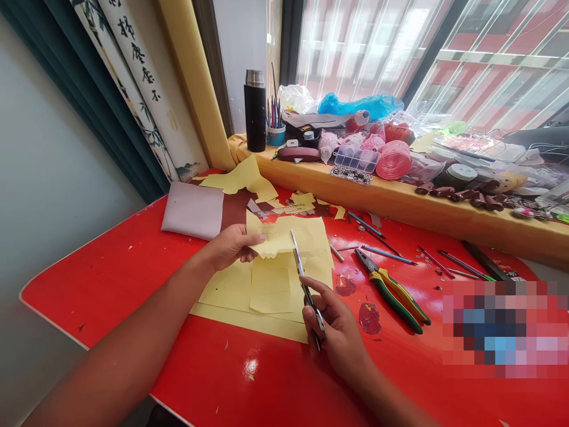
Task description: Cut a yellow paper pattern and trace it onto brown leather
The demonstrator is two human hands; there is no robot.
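Between the thumb and fingers of my left hand (235, 244) is a piece of yellow paper (276, 232) with a ragged lower edge. My right hand (334, 325) is wrapped round a pair of scissors (306, 283), whose blades point away from me and reach the right part of that piece. Whether the blades are parted is hard to make out. Underneath lie larger yellow sheets (226, 290) on the red table, with a smaller yellow rectangle (272, 287) on top of them.
Pliers with green and yellow handles (395, 290) lie to the right, near several pencils (389, 255). Paper scraps (297, 204) and a folded mauve sheet (193, 209) lie behind my hands. A black flask (255, 112) stands on the cluttered sill (306, 172). The red table (222, 379) has a left edge.
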